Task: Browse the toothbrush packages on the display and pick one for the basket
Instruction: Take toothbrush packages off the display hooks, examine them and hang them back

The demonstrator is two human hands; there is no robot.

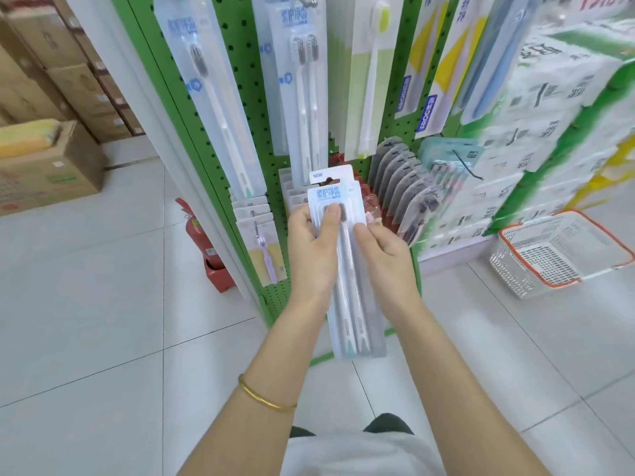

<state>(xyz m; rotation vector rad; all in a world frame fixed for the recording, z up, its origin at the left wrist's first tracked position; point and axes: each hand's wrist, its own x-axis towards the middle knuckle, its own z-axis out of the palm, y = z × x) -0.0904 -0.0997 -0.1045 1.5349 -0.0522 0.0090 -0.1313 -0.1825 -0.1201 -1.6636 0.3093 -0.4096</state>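
Observation:
A twin-pack toothbrush package (350, 297), white card with blue lettering, stands upright in front of the green pegboard display (240, 80). My left hand (312, 249) grips its upper left side, thumb across the brush heads. My right hand (388, 255) pinches its right edge, thumb on the front. A second package seems to lie behind it, its edge showing on the right. A white mesh basket (563, 269) with an orange rim sits on the floor at the right. More toothbrush packages (299, 73) hang above.
A red fire extinguisher (206, 242) stands on the floor left of the display. Cardboard boxes (51, 159) are stacked at far left. Stacked tissue packs (536, 115) fill the shelf at right. White floor tiles spread below.

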